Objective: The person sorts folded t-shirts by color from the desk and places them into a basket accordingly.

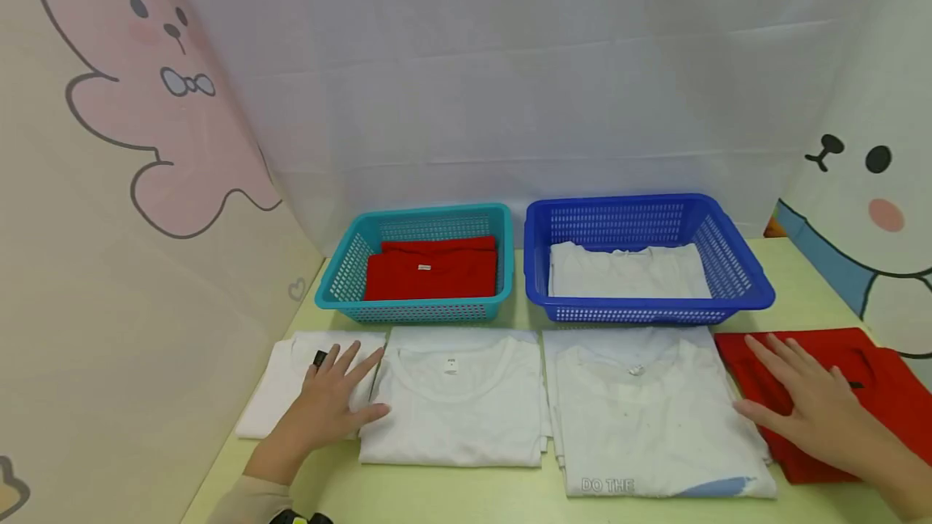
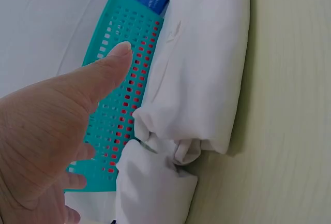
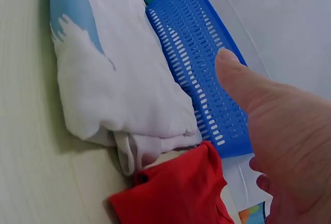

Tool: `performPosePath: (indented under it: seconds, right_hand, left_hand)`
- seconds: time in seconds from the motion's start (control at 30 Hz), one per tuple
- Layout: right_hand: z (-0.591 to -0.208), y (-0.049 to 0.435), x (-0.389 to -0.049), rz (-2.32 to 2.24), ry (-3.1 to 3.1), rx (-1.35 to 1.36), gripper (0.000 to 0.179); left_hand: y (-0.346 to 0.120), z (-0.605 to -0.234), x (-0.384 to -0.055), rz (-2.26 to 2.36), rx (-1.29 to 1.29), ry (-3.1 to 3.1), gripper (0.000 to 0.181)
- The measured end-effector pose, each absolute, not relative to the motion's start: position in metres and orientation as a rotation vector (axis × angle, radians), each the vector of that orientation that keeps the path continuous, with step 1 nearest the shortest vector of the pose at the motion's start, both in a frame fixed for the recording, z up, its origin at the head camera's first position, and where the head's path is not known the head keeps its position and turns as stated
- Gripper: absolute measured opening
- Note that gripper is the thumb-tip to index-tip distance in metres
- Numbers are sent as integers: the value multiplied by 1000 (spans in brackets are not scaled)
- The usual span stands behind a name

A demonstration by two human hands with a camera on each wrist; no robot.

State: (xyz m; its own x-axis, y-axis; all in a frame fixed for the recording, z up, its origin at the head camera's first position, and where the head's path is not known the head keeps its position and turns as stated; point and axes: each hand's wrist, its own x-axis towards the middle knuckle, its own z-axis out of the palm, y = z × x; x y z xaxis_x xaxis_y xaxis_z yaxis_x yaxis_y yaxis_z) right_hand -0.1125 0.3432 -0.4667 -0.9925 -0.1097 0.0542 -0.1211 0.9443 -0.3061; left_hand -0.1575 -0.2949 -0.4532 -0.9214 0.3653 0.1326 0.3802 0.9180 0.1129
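My left hand (image 1: 331, 403), fingers spread, is over the folded white shirt (image 1: 280, 390) at the far left of the table. Its thumb points toward a second folded white shirt (image 1: 466, 423) with a label in the neck. On the other side, my right hand (image 1: 811, 407) is spread over a folded red shirt (image 1: 866, 354). Left of it lies a white shirt with a blue print (image 1: 655, 419). Both hands hold nothing; whether the fingertips touch the cloth is hard to tell. In the wrist views, the left thumb (image 2: 111, 71) and right thumb (image 3: 238, 79) stand straight out.
Behind the shirts stand a teal basket (image 1: 415, 312) holding folded red clothing (image 1: 437, 277) and a blue basket (image 1: 648, 314) holding folded white clothing (image 1: 629, 273). A white curtain (image 1: 510, 87) hangs behind them. Printed cloth walls (image 1: 109, 306) flank the pale table (image 1: 437, 500).
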Motion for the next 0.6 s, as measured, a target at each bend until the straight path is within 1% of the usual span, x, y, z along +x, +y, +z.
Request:
performPosePath:
  seconds: [0.27, 0.6]
  right_hand:
    - [-456, 305, -118, 640, -3051, 347, 102]
    - [-456, 224, -135, 656, -2973, 612, 89]
  left_hand:
    - [-278, -459, -158, -214, -582, -2982, 82]
    - [-260, -467, -161, -178, -506, -3085, 84]
